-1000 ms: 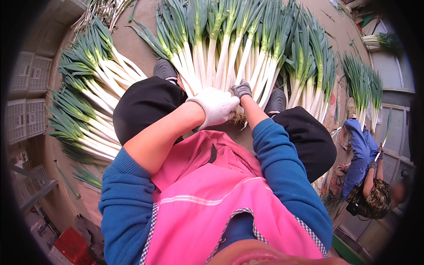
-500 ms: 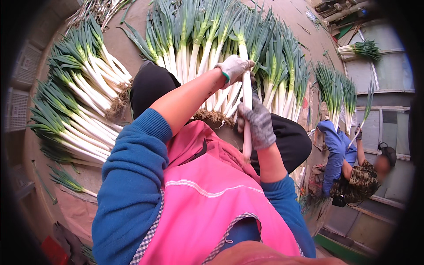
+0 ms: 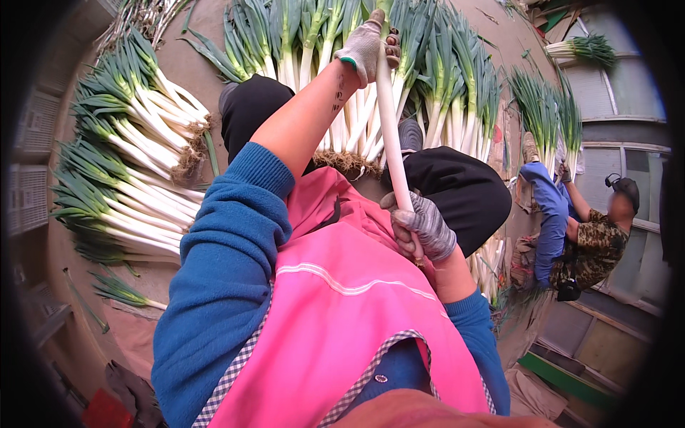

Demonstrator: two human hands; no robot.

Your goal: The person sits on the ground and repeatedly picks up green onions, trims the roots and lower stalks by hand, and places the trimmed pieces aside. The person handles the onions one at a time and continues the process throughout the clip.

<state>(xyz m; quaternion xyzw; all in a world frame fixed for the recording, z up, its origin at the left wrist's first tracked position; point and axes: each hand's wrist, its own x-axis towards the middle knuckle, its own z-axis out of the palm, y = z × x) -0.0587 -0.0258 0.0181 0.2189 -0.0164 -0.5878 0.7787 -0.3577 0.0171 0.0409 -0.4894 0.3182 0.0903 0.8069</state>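
One long white leek stalk (image 3: pixel 391 135) is stretched between my two gloved hands. My left hand (image 3: pixel 365 44), in a pale glove, grips its upper part near the green leaves, arm reaching far forward. My right hand (image 3: pixel 422 230), in a grey glove, is closed around the stalk's root end close to my pink apron (image 3: pixel 335 307). Below the stalk my knees in black trousers (image 3: pixel 457 187) are bent, and behind them lies a row of leeks (image 3: pixel 335 93) with white stems and green tops.
More leeks are piled at the left (image 3: pixel 135 178) on the brown ground, and further bundles lie at the right (image 3: pixel 549 114). A person in blue and camouflage clothing (image 3: pixel 578 228) crouches at the right by a wall with windows. Crates stand at the far left.
My left hand has slid up and away along the leek, my right hand has pulled its root end toward my body, so the stalk is now drawn out full length.
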